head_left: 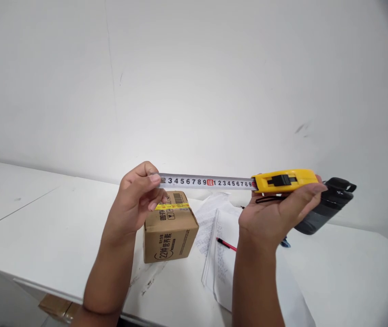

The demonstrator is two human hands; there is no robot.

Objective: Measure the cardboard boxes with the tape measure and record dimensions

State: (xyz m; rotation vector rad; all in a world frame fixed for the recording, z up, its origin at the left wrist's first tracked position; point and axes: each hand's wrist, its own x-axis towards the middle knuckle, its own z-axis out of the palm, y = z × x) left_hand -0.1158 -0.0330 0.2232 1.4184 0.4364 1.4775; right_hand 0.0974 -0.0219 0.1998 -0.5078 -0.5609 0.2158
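Observation:
My right hand [276,213] grips a yellow tape measure case [284,180], held up in the air above the table. The white tape blade [207,182] runs out leftward from the case, showing about twenty centimetres of numbers. My left hand [139,193] pinches the blade's free end between thumb and fingers. Just below and behind the left hand a small brown cardboard box [170,231] with a yellow label strip sits on the white table [44,236]. The blade hovers above the box without touching it.
Printed paper sheets [221,254] lie right of the box with a red pen [226,244] on them. A dark bottle [326,206] with a black lid stands behind my right hand. A white wall backs the table. Brown cardboard [57,306] shows under the table's front edge.

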